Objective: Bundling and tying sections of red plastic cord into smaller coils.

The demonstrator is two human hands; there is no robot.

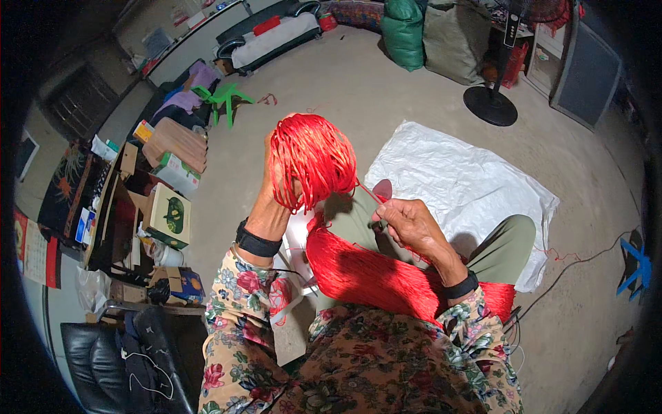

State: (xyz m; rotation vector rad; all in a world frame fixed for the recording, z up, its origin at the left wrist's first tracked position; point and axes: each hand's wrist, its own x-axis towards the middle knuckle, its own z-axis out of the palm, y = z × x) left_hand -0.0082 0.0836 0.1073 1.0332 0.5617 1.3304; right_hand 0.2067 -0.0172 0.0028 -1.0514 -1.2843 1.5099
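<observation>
My left hand is raised in front of me, closed on a thick looped bundle of red cord that hides most of its fingers. From the bundle's right side a thin red strand runs taut to my right hand, whose thumb and fingers pinch it. Across my lap lies a long, smooth skein of red cord, passing under my right forearm. A dark red rounded thing shows just beyond my right hand; its kind is unclear.
A wrinkled white sheet is spread on the floor before me. Farther off stand a black pedestal fan, a green sack and a green plastic stool. Boxes crowd the left side, and a cable crosses the right floor.
</observation>
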